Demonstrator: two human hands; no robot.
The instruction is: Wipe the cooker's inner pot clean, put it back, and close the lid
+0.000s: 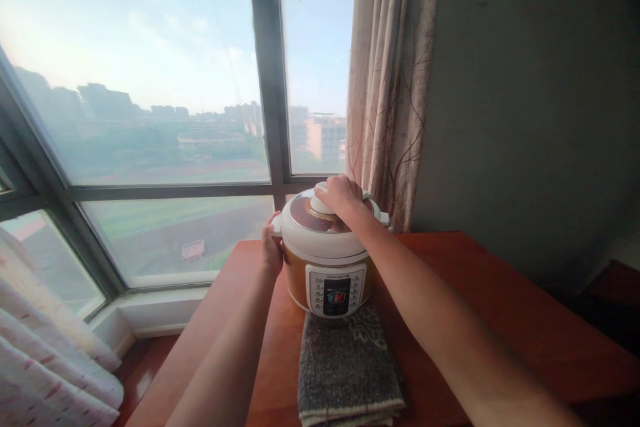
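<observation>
A white and gold electric pressure cooker (295,280) stands upright on the wooden table, its control panel (336,289) turned toward me. My left hand (272,248) is closed around the white side handle at the cooker's left. On top, my right hand (342,195) wraps over the white knob (323,203) of the lid (300,219), which sits on the cooker. Part of the knob and the lid's right side are hidden behind that hand and forearm. In front of the cooker lies a folded dark grey cloth (350,373), close against its base.
The reddish-brown wooden table (450,293) carries the cooker and cloth. Behind it are a large window (170,80) and a beige curtain (390,80). Another pale curtain (45,347) hangs at the lower left, and a dark wall (525,100) rises on the right.
</observation>
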